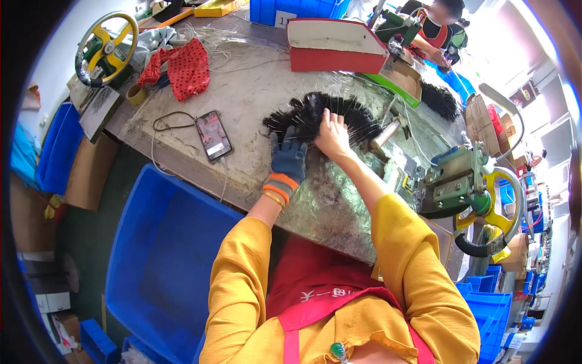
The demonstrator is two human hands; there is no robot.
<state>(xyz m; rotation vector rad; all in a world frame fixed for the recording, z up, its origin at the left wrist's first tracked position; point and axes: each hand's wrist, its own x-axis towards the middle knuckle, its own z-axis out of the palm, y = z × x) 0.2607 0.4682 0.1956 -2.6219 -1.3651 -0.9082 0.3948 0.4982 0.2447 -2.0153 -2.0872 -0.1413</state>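
A spread heap of thin black bristle-like pieces (357, 118), some with pale tips, lies on the worktable (254, 91) in front of me. My left hand (288, 159), in a blue-grey glove with an orange cuff, rests at the heap's near left edge with its fingers stretched out and touching it. Bare and curled, my right hand (333, 134) grips some of the black pieces near the middle of the heap; its fingertips are partly sunk among them. A dark, shiny clump stands up just beyond both hands.
A phone (213, 134) with a cable lies left. A red-sided box (336, 51) stands beyond the heap; a green hand press with a yellow wheel (494, 203) is at right. Below left is a big blue bin (176, 261). Another person (433, 36) works at far right.
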